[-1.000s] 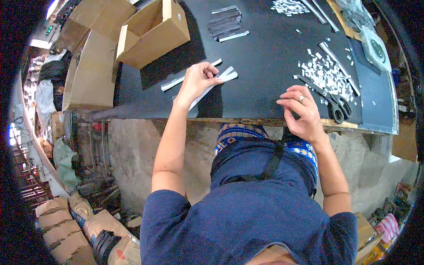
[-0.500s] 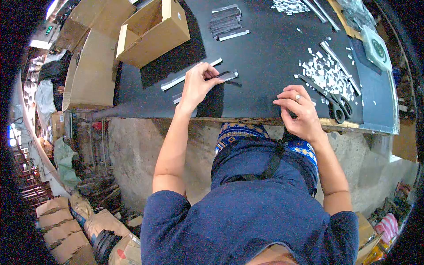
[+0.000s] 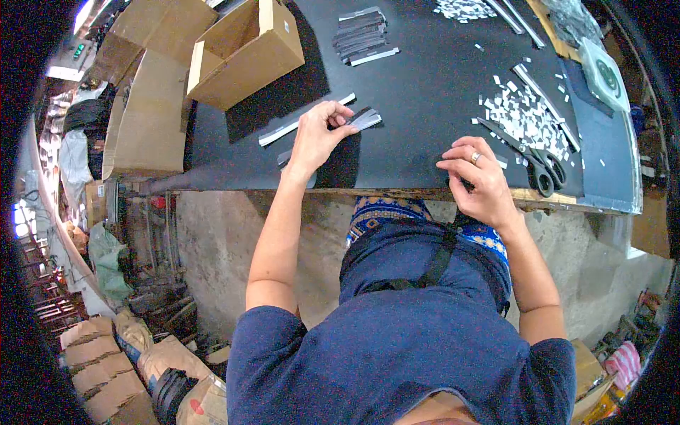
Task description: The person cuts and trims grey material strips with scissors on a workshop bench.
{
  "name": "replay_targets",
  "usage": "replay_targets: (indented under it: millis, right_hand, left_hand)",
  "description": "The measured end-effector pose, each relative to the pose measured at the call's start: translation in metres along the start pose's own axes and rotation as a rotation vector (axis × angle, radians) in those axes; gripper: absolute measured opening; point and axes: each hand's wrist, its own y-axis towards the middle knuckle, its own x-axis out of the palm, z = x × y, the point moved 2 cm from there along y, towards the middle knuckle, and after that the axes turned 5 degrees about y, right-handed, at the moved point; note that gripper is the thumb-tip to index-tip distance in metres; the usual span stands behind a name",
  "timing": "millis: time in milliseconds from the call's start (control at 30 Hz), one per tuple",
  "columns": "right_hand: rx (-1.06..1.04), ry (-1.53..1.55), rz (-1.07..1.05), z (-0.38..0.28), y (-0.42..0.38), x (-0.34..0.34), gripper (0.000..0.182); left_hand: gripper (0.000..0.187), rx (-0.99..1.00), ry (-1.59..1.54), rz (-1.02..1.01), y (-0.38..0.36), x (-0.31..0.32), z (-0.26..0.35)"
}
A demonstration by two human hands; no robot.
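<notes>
My left hand [image 3: 320, 138] pinches dark and white strips [image 3: 365, 120] between thumb and fingers, and their ends fan out to the right. A long white strip [image 3: 283, 129] lies on the black tabletop behind this hand. My right hand [image 3: 480, 177] hangs over the table's front edge with its fingers curled; whether it holds anything small is hidden. Just right of it are black-handled scissors [image 3: 542, 170], their blades pointing toward a heap of small white pieces [image 3: 528, 117].
An open cardboard box [image 3: 248, 67] stands at the back left, beside larger cardboard [image 3: 145, 117]. A stack of strips [image 3: 361, 34] lies at the back middle. More white pieces [image 3: 464, 9] and a clear plastic container [image 3: 604, 74] are at the back right.
The strips in my left hand have turned and spread at their right ends, showing more white. My right hand has barely moved.
</notes>
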Motion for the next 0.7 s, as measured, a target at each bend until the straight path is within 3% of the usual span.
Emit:
replay_targets:
  millis: [200,333,533,700]
  right_hand:
    - [-0.008,0.008,-0.009,0.001,0.001,0.001,0.026]
    - [-0.001,0.031,-0.001,-0.003,0.005,0.003,0.029]
    - [0.143,0.151,0.114,-0.014,0.026,0.019,0.035]
    - [0.120,0.048,0.042,0.006,0.029,0.041,0.021]
  left_hand:
    - [0.020,0.060,0.077,0.021,-0.002,0.000,0.001]
    - [0.015,0.215,0.197,0.063,-0.010,0.005,0.012]
    - [0.012,0.386,0.214,0.084,-0.027,0.034,0.049]
    - [0.013,0.304,0.094,0.097,-0.031,0.055,0.053]
